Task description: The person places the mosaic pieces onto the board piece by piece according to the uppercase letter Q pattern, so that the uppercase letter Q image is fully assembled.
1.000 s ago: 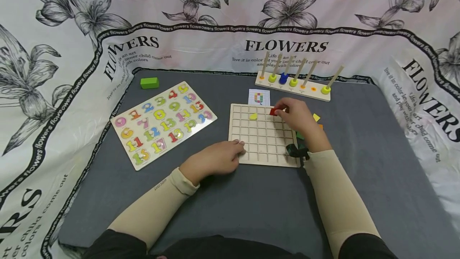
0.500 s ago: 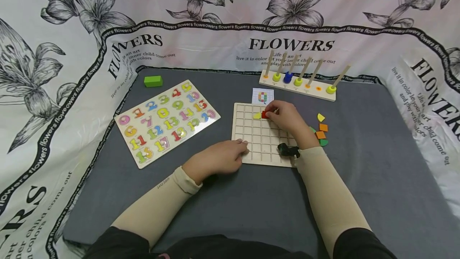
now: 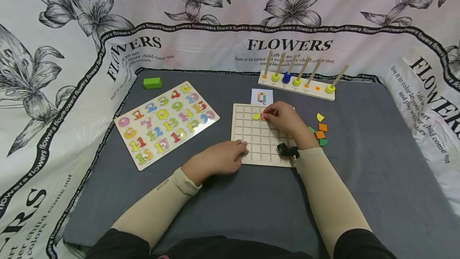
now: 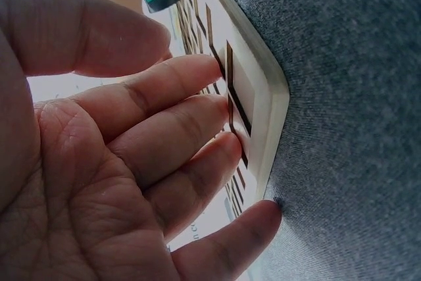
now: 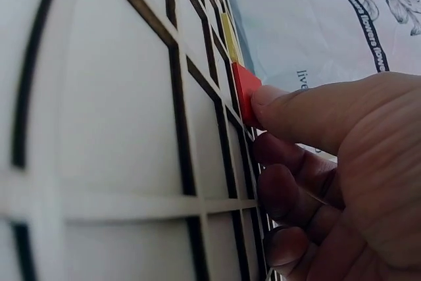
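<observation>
A wooden grid board lies on the grey table, with a yellow tile in an upper cell. Right beside that tile is a red square tile, which my right hand holds at its right side. In the right wrist view the thumb lies against the red tile, with the other fingers curled below. My left hand rests at the board's lower left edge. Its fingers are nearly straight, their tips on the board and the little finger at the table.
A pattern card lies behind the board. Orange tiles, a yellow one and green ones lie to its right. A number puzzle board is at left, a green block behind it. A peg rack stands at the back.
My right hand has moved left along the board's upper rows, bringing the red tile up beside the yellow one. It now lies lower, flatter against the grid. The left hand stays at the edge.
</observation>
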Motion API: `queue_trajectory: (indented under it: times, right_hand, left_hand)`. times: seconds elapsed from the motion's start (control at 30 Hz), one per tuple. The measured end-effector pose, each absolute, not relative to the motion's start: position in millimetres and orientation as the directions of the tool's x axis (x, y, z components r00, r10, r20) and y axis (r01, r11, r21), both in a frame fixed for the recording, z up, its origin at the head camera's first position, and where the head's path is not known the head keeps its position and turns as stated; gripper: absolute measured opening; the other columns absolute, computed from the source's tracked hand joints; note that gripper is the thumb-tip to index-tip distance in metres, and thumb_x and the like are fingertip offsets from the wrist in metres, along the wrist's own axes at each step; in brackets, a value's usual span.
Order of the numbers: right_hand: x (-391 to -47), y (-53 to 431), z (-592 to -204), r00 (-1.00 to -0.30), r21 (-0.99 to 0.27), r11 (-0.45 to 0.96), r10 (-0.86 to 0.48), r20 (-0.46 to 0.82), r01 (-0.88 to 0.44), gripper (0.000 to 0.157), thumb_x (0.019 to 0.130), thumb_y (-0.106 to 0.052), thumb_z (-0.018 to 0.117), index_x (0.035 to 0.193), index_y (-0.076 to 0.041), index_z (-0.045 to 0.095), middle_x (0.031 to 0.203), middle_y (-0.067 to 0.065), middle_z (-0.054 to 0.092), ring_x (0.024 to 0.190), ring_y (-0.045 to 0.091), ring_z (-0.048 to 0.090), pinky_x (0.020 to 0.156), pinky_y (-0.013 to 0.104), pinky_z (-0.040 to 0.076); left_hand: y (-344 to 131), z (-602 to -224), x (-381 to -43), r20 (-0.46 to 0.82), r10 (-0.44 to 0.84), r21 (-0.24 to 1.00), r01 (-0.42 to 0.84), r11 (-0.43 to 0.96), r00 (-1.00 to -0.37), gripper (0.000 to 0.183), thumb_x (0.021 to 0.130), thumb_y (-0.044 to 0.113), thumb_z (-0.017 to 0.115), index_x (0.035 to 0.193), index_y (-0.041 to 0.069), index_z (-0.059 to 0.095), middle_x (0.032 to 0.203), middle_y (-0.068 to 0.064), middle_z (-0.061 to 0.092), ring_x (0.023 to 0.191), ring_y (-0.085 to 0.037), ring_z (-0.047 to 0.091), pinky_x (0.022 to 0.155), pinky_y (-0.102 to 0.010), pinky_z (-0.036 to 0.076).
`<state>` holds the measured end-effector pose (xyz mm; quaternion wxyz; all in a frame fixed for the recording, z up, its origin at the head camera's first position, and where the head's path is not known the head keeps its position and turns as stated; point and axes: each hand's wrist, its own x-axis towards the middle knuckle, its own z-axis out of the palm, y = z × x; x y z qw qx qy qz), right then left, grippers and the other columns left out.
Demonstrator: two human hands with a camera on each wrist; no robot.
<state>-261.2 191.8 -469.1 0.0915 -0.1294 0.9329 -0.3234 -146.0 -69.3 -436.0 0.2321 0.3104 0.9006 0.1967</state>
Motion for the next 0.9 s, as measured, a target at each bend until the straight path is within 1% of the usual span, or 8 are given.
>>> queue_trajectory:
  times: [0.13,0.3,0.4,0.47,0.6,0.73,0.83,0.9]
  right_hand:
    - [-260,191,-470,-0.950,-0.622,0.760,-0.301,-0.080,-0.188,0.021,0.109,-0.016,0.067,0.123,-0.004,0.077,0.118,0.017,0.067,0.098,0.033,0.060,0.084,0.047,0.052]
    - [-258,191,-470,-0.951,-0.617,0.763,-0.300,-0.073,-0.193,0.020,0.109,-0.017,0.067,0.122,-0.005,0.077,0.117,0.016,0.067,0.097,0.032,0.059,0.083,0.046,0.051]
    - [-259,194,-467,-0.954,-0.620,0.754,-0.299,-0.028,-0.218,0.022,0.110,-0.016,0.066,0.124,-0.003,0.077,0.119,0.018,0.067,0.100,0.033,0.060,0.086,0.048,0.052]
    - [-260,203,-462,-0.961,-0.619,0.752,-0.276,0.020,-0.228,0.024,0.110,-0.014,0.064,0.126,-0.001,0.076,0.122,0.020,0.067,0.104,0.036,0.062,0.089,0.051,0.053]
    - [-260,238,-451,-0.977,-0.594,0.778,-0.200,0.073,-0.203,0.027,0.112,-0.010,0.059,0.131,0.003,0.073,0.132,0.026,0.063,0.116,0.044,0.063,0.096,0.061,0.054]
    - [-255,287,-450,-0.986,-0.517,0.844,-0.168,0.001,-0.144,0.030,0.111,-0.007,0.054,0.134,0.002,0.073,0.140,0.030,0.059,0.122,0.051,0.059,0.105,0.073,0.043]
    - [-250,321,-454,-0.981,-0.481,0.868,-0.178,-0.071,-0.123,0.035,0.109,-0.001,0.050,0.135,0.002,0.073,0.143,0.032,0.056,0.124,0.052,0.055,0.106,0.075,0.040]
    - [-246,337,-456,-0.976,-0.486,0.865,-0.194,-0.095,-0.124,0.036,0.107,0.002,0.049,0.135,0.004,0.072,0.143,0.033,0.055,0.123,0.052,0.054,0.104,0.073,0.043]
  left_hand:
    - [-69,-437,-146,-0.296,0.654,0.503,0.469,0.726,-0.696,0.045,0.109,0.011,0.048,0.152,0.005,0.063,0.170,-0.014,0.047,0.163,-0.026,0.039,0.134,-0.043,0.034]
    - [-69,-437,-146,-0.297,0.655,0.502,0.470,0.726,-0.695,0.046,0.109,0.011,0.049,0.152,0.006,0.063,0.170,-0.013,0.047,0.163,-0.026,0.040,0.133,-0.043,0.034]
    - [-70,-437,-146,-0.295,0.652,0.499,0.468,0.729,-0.699,0.045,0.109,0.011,0.049,0.152,0.006,0.063,0.170,-0.013,0.047,0.163,-0.026,0.040,0.133,-0.043,0.034]
    - [-69,-437,-146,-0.296,0.650,0.499,0.467,0.730,-0.700,0.045,0.109,0.011,0.049,0.152,0.006,0.063,0.170,-0.013,0.047,0.163,-0.026,0.040,0.133,-0.043,0.034]
    - [-69,-436,-145,-0.295,0.651,0.503,0.466,0.728,-0.699,0.046,0.109,0.011,0.048,0.152,0.005,0.063,0.170,-0.013,0.047,0.163,-0.026,0.039,0.134,-0.043,0.033]
    - [-70,-435,-145,-0.286,0.654,0.507,0.469,0.723,-0.700,0.045,0.109,0.011,0.049,0.151,0.005,0.064,0.169,-0.013,0.049,0.162,-0.026,0.040,0.133,-0.043,0.034]
    - [-71,-434,-146,-0.285,0.656,0.516,0.466,0.719,-0.699,0.045,0.108,0.011,0.050,0.150,0.004,0.064,0.169,-0.013,0.050,0.162,-0.026,0.040,0.134,-0.043,0.034]
    - [-72,-434,-146,-0.288,0.657,0.520,0.462,0.718,-0.697,0.045,0.109,0.011,0.051,0.151,0.004,0.063,0.169,-0.013,0.050,0.163,-0.026,0.039,0.134,-0.042,0.033]
